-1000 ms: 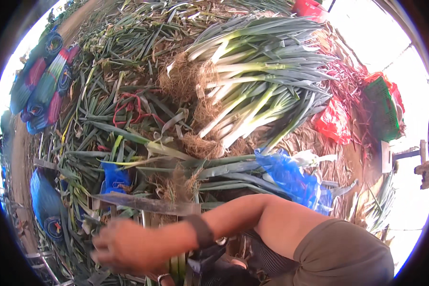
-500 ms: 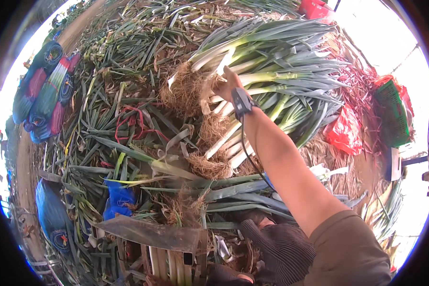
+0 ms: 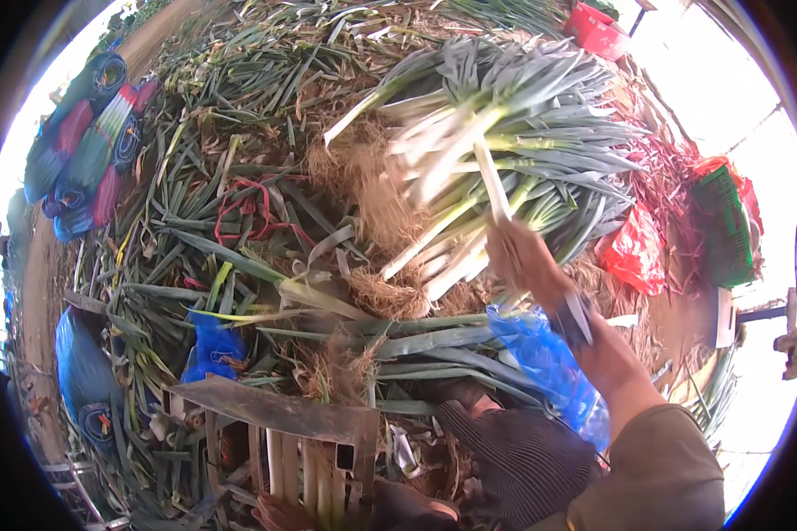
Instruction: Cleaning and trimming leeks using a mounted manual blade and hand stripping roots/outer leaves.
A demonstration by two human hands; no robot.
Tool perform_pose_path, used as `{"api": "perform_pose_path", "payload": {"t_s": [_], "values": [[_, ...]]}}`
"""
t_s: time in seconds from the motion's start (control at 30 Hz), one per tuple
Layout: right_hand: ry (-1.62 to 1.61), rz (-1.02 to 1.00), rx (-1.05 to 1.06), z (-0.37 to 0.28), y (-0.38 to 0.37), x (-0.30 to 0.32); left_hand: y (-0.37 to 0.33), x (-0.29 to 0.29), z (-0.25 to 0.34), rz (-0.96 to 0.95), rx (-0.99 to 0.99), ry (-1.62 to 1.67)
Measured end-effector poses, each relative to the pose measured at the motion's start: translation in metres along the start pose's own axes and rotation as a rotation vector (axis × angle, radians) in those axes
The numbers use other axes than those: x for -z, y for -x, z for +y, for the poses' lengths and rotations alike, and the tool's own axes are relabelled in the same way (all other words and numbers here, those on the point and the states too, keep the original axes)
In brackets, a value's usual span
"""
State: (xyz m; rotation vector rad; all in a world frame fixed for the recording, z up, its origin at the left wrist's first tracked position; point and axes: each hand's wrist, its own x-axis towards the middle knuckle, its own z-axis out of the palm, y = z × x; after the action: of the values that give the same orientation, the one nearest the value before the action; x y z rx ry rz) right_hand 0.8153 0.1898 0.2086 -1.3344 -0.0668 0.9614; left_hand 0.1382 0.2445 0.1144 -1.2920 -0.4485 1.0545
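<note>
My right hand, blurred by motion, is closed around a pale narrow strip that points up toward the leeks; its exact kind is unclear. Just beyond lies a pile of leeks, white shafts toward the left and green leaves to the right. Several shafts on top are smeared by motion, as are their brown roots. At the lower edge, part of my left hand shows beside leek shafts standing in a wooden frame; its fingers are mostly hidden.
Loose leek leaves cover the ground. Rolled coloured net bags lie far left. Blue plastic sits below my right wrist. Right of the pile are a red bag and a green crate; a red container stands behind.
My right hand has drawn back from the leek roots, toward me and to the right, with the pale strip. Top leeks have shifted and blur. The blue plastic has come into sight.
</note>
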Motion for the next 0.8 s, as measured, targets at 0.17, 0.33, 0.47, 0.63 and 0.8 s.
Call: {"api": "perform_pose_path", "payload": {"t_s": [0.17,0.33,0.47,0.63,0.8], "values": [[0.457,-0.157,-0.307,0.083,0.144,0.096,-0.048,0.039,-0.057,-0.286,0.395,1.366],[1.267,0.094,0.144,0.137,0.126,0.106,-0.044,0.039,-0.077,-0.269,0.753,1.876],[0.420,0.109,-0.413,0.133,0.115,0.043,-0.046,0.043,-0.087,-0.248,0.746,1.896],[0.336,0.110,-0.373,0.157,0.081,0.012,-0.045,0.042,-0.090,-0.191,0.744,1.948],[0.177,0.158,-0.377,0.173,0.071,0.007,-0.046,0.043,-0.092,-0.144,0.804,1.911]]}}
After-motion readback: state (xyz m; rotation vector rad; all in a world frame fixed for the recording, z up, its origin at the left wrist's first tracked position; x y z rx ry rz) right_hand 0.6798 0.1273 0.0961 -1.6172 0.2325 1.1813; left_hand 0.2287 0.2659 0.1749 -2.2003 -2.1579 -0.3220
